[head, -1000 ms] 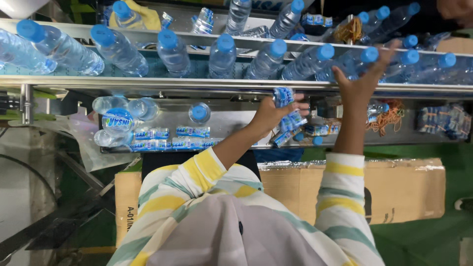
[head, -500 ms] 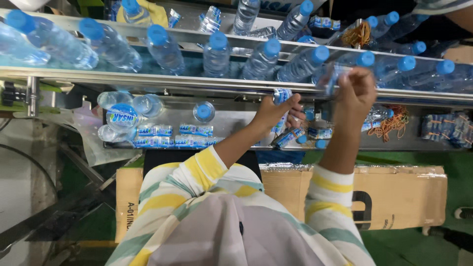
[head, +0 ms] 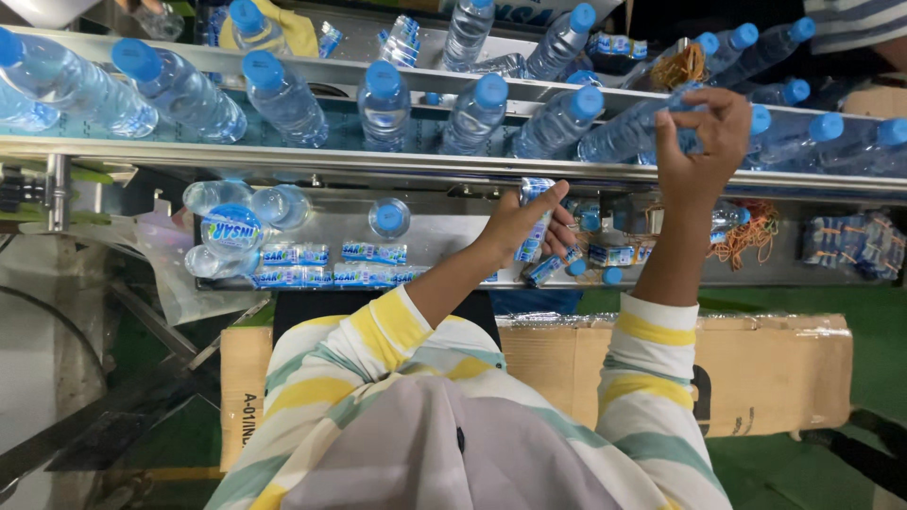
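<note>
Reaching farther than a moment ago, your right hand (head: 699,142) now pinches a clear bottle (head: 628,127) on the conveyor (head: 283,156), while your left hand (head: 524,222) stays closed around rolled labels (head: 536,222).

Both arms in yellow/green/white striped sleeves reached up from btm centre of frame. Left hand (head: 529,225) at centre, fingers curled shut round a small item, wrist bent slightly right. Right hand (head: 697,142) higher, upper right of centre, forearm near vertical, fingers and thumb pinched together at top.
</note>
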